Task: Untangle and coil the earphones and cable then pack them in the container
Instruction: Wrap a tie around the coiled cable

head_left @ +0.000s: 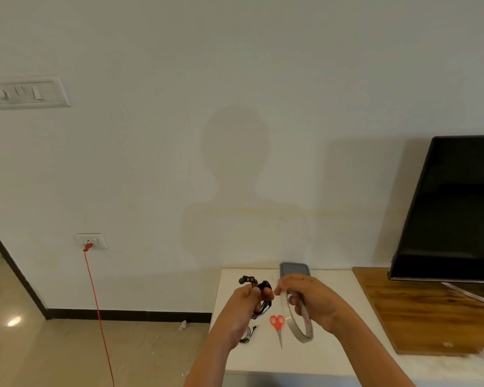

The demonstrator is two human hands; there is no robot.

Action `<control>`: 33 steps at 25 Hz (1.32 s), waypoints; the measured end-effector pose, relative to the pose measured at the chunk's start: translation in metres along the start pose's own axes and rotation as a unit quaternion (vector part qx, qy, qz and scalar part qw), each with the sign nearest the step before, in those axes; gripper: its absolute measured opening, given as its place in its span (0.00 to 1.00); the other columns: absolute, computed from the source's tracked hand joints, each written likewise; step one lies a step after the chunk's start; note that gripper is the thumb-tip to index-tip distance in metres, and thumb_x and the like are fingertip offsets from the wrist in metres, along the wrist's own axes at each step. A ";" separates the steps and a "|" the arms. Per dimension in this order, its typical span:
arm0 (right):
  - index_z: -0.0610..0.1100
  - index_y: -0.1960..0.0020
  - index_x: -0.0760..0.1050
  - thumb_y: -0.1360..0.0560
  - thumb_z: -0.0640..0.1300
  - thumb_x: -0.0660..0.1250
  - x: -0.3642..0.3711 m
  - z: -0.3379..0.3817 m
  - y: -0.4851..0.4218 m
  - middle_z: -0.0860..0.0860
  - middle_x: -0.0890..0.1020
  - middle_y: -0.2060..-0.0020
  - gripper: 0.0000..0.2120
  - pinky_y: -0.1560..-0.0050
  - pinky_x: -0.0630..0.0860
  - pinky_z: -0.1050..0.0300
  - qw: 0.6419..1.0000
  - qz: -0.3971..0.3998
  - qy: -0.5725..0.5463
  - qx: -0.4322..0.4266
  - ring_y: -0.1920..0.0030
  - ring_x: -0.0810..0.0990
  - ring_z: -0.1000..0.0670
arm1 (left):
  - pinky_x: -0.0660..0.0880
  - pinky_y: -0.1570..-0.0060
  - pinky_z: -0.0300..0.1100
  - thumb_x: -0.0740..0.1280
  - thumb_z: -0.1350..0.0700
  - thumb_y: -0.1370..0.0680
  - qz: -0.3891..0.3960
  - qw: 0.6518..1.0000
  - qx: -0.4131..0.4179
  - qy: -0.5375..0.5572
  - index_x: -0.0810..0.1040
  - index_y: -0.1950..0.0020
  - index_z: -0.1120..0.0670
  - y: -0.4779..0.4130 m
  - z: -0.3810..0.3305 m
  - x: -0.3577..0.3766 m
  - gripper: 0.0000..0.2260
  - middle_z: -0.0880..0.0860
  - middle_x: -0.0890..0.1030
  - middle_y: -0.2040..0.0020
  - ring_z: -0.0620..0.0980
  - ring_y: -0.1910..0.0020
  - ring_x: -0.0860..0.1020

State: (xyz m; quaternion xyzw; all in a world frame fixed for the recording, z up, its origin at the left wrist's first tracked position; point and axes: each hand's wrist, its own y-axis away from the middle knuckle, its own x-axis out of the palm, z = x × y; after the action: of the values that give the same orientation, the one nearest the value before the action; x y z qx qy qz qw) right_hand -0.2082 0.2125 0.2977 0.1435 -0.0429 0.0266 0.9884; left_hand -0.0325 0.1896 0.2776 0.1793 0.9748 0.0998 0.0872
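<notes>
My left hand grips a coiled bundle of dark earphones above the white table; the earbuds stick up at its top and loops hang below my fingers. My right hand holds a large roll of tape upright, with fingers through its ring, and its thumb and forefinger meet close to the bundle. A second cable lies on the table under my left wrist. The grey-lidded container stands at the back of the table, partly hidden by my right hand.
Red-handled scissors lie on the table between my hands. A wooden board carries a black TV on the right. A red cord hangs from a wall socket on the left.
</notes>
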 end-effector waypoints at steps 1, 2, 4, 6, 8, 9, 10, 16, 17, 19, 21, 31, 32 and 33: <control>0.41 0.61 0.81 0.27 0.41 0.68 0.004 -0.001 -0.001 0.52 0.81 0.71 0.06 0.70 0.66 0.63 1.000 0.010 -0.012 0.022 0.73 0.69 0.56 | 0.66 0.64 0.28 0.53 0.58 0.18 0.001 0.992 0.014 -0.129 0.76 0.58 0.51 -0.001 0.000 0.001 0.15 0.45 0.78 0.64 0.42 0.66 0.71; 0.40 0.62 0.81 0.28 0.41 0.68 0.006 -0.004 -0.002 0.50 0.81 0.71 0.07 0.70 0.66 0.62 0.998 0.008 -0.027 0.053 0.74 0.69 0.56 | 0.66 0.66 0.27 0.53 0.58 0.18 0.006 0.969 0.026 -0.245 0.74 0.58 0.52 -0.004 -0.002 0.003 0.14 0.47 0.80 0.60 0.42 0.65 0.72; 0.39 0.63 0.81 0.30 0.42 0.70 0.009 -0.016 -0.004 0.47 0.80 0.71 0.06 0.67 0.67 0.59 0.991 -0.014 -0.065 0.120 0.71 0.70 0.53 | 0.67 0.60 0.35 0.53 0.59 0.18 0.006 0.908 0.046 -0.417 0.74 0.52 0.54 -0.009 -0.003 0.006 0.11 0.53 0.82 0.49 0.47 0.59 0.75; 0.37 0.61 0.81 0.33 0.42 0.72 0.011 -0.031 -0.006 0.42 0.82 0.61 0.07 0.60 0.68 0.56 0.979 -0.031 -0.112 0.166 0.61 0.71 0.47 | 0.65 0.49 0.42 0.54 0.63 0.20 -0.013 0.854 0.058 -0.516 0.75 0.44 0.56 -0.012 -0.003 0.008 0.12 0.53 0.81 0.44 0.52 0.49 0.77; 0.37 0.61 0.81 0.35 0.42 0.74 0.015 -0.042 -0.006 0.38 0.81 0.54 0.08 0.59 0.69 0.53 0.970 -0.045 -0.164 0.176 0.56 0.69 0.45 | 0.62 0.41 0.45 0.55 0.66 0.23 -0.024 0.828 0.062 -0.557 0.73 0.41 0.57 -0.015 0.001 0.011 0.14 0.53 0.81 0.43 0.53 0.43 0.77; 0.37 0.60 0.80 0.34 0.42 0.75 0.017 -0.045 -0.006 0.38 0.81 0.55 0.09 0.61 0.69 0.53 0.966 -0.055 -0.187 0.169 0.58 0.70 0.45 | 0.61 0.39 0.46 0.56 0.66 0.23 -0.024 0.824 0.064 -0.563 0.73 0.40 0.57 -0.016 0.004 0.013 0.14 0.53 0.81 0.43 0.53 0.43 0.77; 0.37 0.60 0.80 0.34 0.42 0.74 0.018 -0.047 -0.007 0.39 0.82 0.58 0.09 0.63 0.69 0.54 0.964 -0.068 -0.201 0.159 0.62 0.71 0.46 | 0.60 0.38 0.46 0.55 0.66 0.22 -0.022 0.823 0.063 -0.564 0.73 0.41 0.56 -0.016 0.006 0.016 0.14 0.53 0.81 0.44 0.53 0.43 0.77; 0.38 0.62 0.81 0.29 0.43 0.72 0.020 -0.044 -0.013 0.46 0.82 0.71 0.07 0.69 0.67 0.58 0.971 -0.129 -0.146 0.140 0.68 0.70 0.50 | 0.63 0.49 0.42 0.55 0.50 0.18 -0.038 0.875 0.088 -0.475 0.77 0.43 0.51 -0.012 0.011 0.021 0.13 0.51 0.82 0.48 0.52 0.47 0.79; 0.39 0.62 0.81 0.30 0.43 0.72 0.020 -0.044 -0.014 0.46 0.80 0.71 0.07 0.69 0.67 0.58 0.972 -0.134 -0.130 0.140 0.68 0.70 0.51 | 0.63 0.50 0.42 0.55 0.49 0.18 -0.050 0.882 0.094 -0.460 0.78 0.43 0.51 -0.011 0.012 0.021 0.14 0.51 0.83 0.49 0.52 0.48 0.79; 0.39 0.62 0.81 0.30 0.43 0.72 0.019 -0.043 -0.015 0.45 0.78 0.70 0.07 0.70 0.66 0.59 0.975 -0.139 -0.100 0.141 0.67 0.70 0.50 | 0.64 0.50 0.41 0.56 0.48 0.18 -0.068 0.883 0.114 -0.449 0.80 0.44 0.50 -0.010 0.015 0.021 0.14 0.51 0.84 0.50 0.51 0.50 0.79; 0.39 0.63 0.81 0.30 0.43 0.72 0.017 -0.041 -0.015 0.44 0.76 0.69 0.07 0.70 0.66 0.59 0.978 -0.135 -0.078 0.141 0.67 0.71 0.51 | 0.64 0.48 0.40 0.56 0.49 0.18 -0.082 0.879 0.137 -0.449 0.80 0.44 0.48 -0.009 0.017 0.020 0.13 0.49 0.84 0.51 0.49 0.50 0.79; 0.40 0.67 0.78 0.29 0.44 0.70 0.015 -0.031 -0.015 0.46 0.74 0.72 0.10 0.70 0.67 0.61 0.983 -0.120 0.026 0.138 0.70 0.68 0.52 | 0.62 0.46 0.43 0.51 0.49 0.17 -0.001 0.921 0.112 -0.374 0.76 0.50 0.46 0.001 0.020 0.016 0.14 0.45 0.79 0.56 0.46 0.55 0.76; 0.40 0.67 0.79 0.29 0.44 0.70 0.015 -0.031 -0.015 0.45 0.73 0.71 0.10 0.70 0.67 0.62 0.983 -0.116 0.039 0.135 0.69 0.68 0.52 | 0.64 0.45 0.44 0.50 0.47 0.17 0.005 0.935 0.099 -0.340 0.75 0.53 0.45 0.003 0.020 0.015 0.15 0.44 0.78 0.59 0.44 0.57 0.75; 0.40 0.67 0.79 0.29 0.44 0.70 0.015 -0.031 -0.015 0.45 0.73 0.70 0.10 0.70 0.67 0.62 0.984 -0.110 0.049 0.132 0.69 0.68 0.52 | 0.66 0.46 0.45 0.50 0.46 0.17 0.000 0.952 0.084 -0.296 0.74 0.58 0.44 0.004 0.019 0.015 0.16 0.43 0.77 0.62 0.43 0.59 0.75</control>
State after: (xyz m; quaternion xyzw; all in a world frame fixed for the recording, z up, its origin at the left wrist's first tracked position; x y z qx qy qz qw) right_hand -0.1894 0.2078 0.2651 0.2749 0.0252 -0.0695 0.9586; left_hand -0.0412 0.2023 0.2579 0.2072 0.9102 -0.0395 0.3565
